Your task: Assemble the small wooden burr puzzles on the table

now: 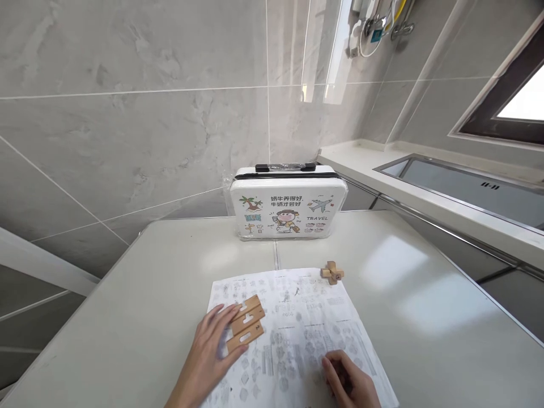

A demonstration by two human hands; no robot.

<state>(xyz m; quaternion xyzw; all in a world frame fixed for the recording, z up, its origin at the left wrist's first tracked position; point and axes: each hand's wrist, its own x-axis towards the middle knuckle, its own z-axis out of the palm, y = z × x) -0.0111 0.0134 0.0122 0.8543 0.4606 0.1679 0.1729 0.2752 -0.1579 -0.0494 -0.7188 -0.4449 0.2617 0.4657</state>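
My left hand (211,345) rests over the left side of a printed sheet (293,351). Its fingers and thumb press opposite edges of several flat wooden puzzle pieces (247,319), which have cut-out slots and lie side by side. My right hand (349,381) is curled over the lower right of the sheet; its palm is in shadow, and I cannot make out what is in it, if anything. A small cross-shaped wooden puzzle (332,272) sits at the sheet's upper right corner, apart from both hands.
A white cartoon-printed case (289,207) with a black handle stands upright at the back of the pale table (170,272), against the tiled wall (170,136). On the right, a counter holds a sink (459,187). Pipes and valves (382,28) are on the wall above.
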